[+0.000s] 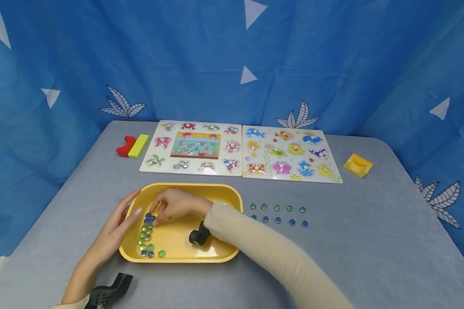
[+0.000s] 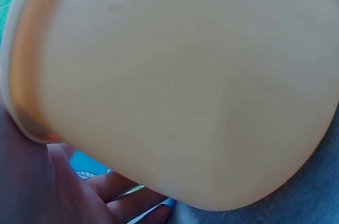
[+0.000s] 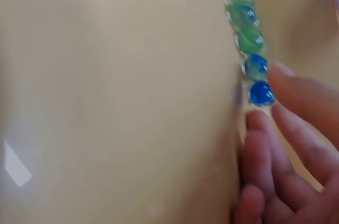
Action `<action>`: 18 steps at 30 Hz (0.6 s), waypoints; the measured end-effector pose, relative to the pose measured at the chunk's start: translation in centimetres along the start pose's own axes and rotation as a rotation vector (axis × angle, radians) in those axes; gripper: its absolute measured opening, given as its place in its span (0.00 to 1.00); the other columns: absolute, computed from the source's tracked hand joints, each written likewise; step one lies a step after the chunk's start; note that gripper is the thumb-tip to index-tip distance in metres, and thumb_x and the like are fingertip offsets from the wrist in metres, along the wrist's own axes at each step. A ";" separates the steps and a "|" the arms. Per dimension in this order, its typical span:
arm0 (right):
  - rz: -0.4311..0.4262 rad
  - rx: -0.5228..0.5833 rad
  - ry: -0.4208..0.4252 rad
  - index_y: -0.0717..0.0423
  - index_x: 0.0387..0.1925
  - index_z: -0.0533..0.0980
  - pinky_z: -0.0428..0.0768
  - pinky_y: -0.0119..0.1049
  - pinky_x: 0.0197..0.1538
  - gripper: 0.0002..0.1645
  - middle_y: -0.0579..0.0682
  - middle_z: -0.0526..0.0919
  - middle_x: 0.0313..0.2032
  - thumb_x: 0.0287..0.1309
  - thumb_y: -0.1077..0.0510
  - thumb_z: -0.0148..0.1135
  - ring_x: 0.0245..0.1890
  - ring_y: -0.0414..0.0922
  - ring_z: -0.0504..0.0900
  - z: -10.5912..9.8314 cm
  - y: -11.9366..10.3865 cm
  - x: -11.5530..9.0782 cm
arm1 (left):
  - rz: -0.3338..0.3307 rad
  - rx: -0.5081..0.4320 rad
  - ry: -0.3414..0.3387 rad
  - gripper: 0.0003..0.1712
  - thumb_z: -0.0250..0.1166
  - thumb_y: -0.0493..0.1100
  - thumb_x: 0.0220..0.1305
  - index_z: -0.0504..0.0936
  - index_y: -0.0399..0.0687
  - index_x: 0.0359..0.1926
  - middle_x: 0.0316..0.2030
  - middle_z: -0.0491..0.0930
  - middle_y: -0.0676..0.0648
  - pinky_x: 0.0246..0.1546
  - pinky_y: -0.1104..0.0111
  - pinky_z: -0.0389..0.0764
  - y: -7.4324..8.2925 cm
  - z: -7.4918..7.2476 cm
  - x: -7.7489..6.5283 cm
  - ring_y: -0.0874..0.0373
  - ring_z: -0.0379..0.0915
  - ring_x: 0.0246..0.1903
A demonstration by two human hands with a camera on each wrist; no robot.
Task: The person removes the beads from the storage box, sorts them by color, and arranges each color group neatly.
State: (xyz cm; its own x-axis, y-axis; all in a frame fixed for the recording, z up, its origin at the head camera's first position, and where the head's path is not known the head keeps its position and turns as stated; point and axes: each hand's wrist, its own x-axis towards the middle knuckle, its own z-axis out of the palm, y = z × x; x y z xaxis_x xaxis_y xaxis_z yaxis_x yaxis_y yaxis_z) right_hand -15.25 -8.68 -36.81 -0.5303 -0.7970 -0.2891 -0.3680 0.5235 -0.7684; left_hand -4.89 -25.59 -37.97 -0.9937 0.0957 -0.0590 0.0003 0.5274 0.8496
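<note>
A shallow yellow tray (image 1: 178, 260) lies on the table, with blue and green glass marbles (image 1: 145, 235) lined up along its left side. My left hand (image 1: 114, 229) holds the tray's left rim, thumb over the edge and fingers along the outside. In the left wrist view the tray's pale yellow surface (image 2: 169, 75) fills most of the picture. My right hand (image 1: 174, 205) reaches into the tray, with its thumb and fingers bent around the blue marbles at the far end. Close to those fingertips is a blue marble (image 3: 261, 93); whether they pinch it is unclear.
Right of the tray, a row of green marbles (image 1: 277, 207) lies behind a row of blue marbles (image 1: 278, 220). Two picture puzzle boards (image 1: 232, 169) lie behind the tray. Red (image 1: 124, 149) and lime (image 1: 138, 146) blocks lie back left, a yellow block (image 1: 358, 165) right.
</note>
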 end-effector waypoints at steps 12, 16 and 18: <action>0.067 -0.180 0.196 0.38 0.29 0.82 0.69 0.19 0.27 0.07 0.31 0.78 0.20 0.43 0.48 0.69 0.21 0.27 0.73 1.4 -0.5 -0.2 | 0.012 -0.009 -0.001 0.31 0.44 0.50 0.70 0.44 0.59 0.70 0.60 0.62 0.37 0.39 0.80 0.73 0.1 0.0 -0.1 0.78 0.66 0.45; 0.074 -0.189 0.196 0.38 0.29 0.82 0.69 0.18 0.27 0.06 0.31 0.78 0.20 0.45 0.48 0.68 0.22 0.27 0.73 1.4 -0.6 -0.3 | 0.009 0.002 0.004 0.31 0.43 0.51 0.70 0.44 0.62 0.70 0.61 0.61 0.38 0.40 0.81 0.72 0.1 0.0 -0.2 0.80 0.65 0.46; 0.073 -0.195 0.193 0.38 0.30 0.82 0.69 0.18 0.28 0.06 0.30 0.79 0.21 0.45 0.48 0.68 0.22 0.26 0.73 1.4 -0.6 -0.2 | 0.013 0.001 0.005 0.31 0.43 0.50 0.70 0.45 0.62 0.70 0.61 0.61 0.38 0.40 0.82 0.71 0.1 0.0 -0.1 0.80 0.64 0.46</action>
State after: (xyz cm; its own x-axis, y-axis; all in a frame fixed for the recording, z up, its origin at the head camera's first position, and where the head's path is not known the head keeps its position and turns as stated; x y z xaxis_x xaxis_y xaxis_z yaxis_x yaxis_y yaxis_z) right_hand -13.81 -9.24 -37.08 -0.6896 -0.6928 -0.2108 -0.4539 0.6403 -0.6196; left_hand -4.75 -25.52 -37.87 -0.9941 0.0982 -0.0459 0.0128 0.5266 0.8500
